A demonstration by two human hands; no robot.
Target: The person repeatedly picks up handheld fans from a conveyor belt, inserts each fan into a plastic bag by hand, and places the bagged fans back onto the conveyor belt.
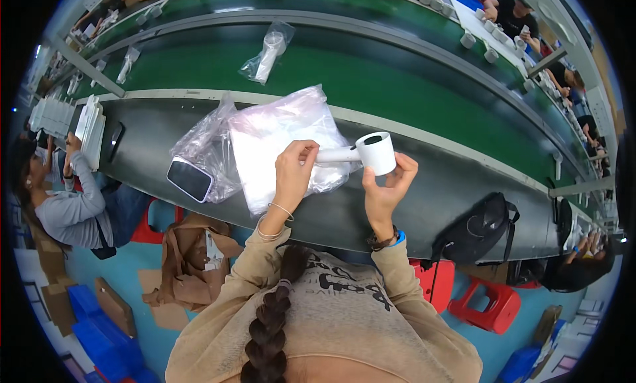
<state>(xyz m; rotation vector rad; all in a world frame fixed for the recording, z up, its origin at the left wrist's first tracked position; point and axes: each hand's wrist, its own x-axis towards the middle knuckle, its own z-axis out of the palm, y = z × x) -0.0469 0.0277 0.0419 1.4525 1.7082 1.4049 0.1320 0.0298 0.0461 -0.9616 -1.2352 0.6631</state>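
A white handheld device (377,156), shaped like a small hair dryer or fan, is held level between my two hands. It has a slim handle and a short cylindrical head with a dark round opening. My left hand (293,172) pinches the handle's end, while my right hand (388,189) grips the head from its right side. Below the device lies a stack of clear plastic bags (262,144). A crumpled clear bag (211,144) sits to its left, with a dark-screened phone (189,179) at its near edge.
Beyond the dark worktable (424,214) runs a green conveyor belt (371,58) carrying a bagged white device (268,55). A black backpack (478,229) rests at the table's right. To the left sits a co-worker (79,197); a red stool (487,305) stands at lower right.
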